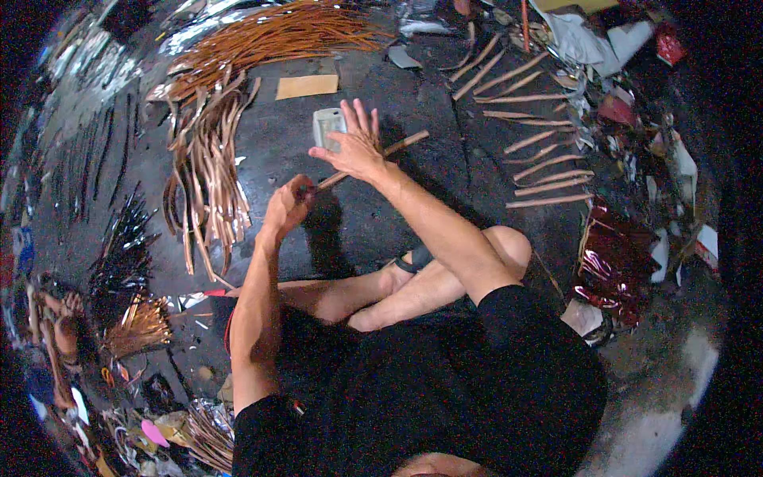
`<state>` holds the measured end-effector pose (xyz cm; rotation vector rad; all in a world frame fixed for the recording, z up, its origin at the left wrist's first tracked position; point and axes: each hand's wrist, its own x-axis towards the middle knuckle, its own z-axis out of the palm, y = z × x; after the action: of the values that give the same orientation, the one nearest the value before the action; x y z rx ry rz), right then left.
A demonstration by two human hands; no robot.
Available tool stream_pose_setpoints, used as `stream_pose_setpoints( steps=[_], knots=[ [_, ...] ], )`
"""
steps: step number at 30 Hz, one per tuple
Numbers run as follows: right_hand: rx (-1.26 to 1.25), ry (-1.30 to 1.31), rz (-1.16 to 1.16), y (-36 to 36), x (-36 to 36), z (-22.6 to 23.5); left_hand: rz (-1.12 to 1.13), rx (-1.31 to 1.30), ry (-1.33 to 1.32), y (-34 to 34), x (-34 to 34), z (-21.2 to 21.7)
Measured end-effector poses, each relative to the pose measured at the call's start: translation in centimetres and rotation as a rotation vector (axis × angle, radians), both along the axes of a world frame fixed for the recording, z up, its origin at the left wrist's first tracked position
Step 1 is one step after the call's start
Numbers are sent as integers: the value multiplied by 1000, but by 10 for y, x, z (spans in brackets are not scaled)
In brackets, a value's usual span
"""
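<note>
My left hand [288,208] is closed at the near-left end of a brown strip [409,143], with something small and dark at its fingertips that I cannot make out. The strip slants up to the right and passes under my right hand [359,149]. That hand lies open across it, palm down, fingers stretched out and thumb pointing left. Just beyond the thumb sits a pale grey block-like object [322,127], partly hidden by the hand. Whether the right palm presses on the strip is hidden.
A bundle of brown strips [208,171] lies left, orange-brown strands [270,36] at the far side beside a tan rectangular piece [307,86]. Separate strips [548,189] form a column on the right, near dark red glossy sheets [612,262]. Black strands [123,246] lie far left.
</note>
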<state>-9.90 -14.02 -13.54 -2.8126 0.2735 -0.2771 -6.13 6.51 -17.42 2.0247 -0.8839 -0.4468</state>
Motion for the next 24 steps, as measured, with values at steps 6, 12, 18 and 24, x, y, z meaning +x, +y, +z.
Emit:
stream_pose_setpoints(
  steps=[6, 12, 18, 24],
  knots=[
    [182, -312, -88, -33, -20, -10, -4, 11, 109, 4, 5, -4],
    [922, -1, -472, -117, -110, 0, -17, -84, 256, 3, 10, -16],
    [935, 293, -525, -111, -111, 3, -7, -75, 401, 8, 14, -20],
    [597, 392, -280, -46, -100, -30, -140, 36, 292, 17, 29, -34]
  ],
)
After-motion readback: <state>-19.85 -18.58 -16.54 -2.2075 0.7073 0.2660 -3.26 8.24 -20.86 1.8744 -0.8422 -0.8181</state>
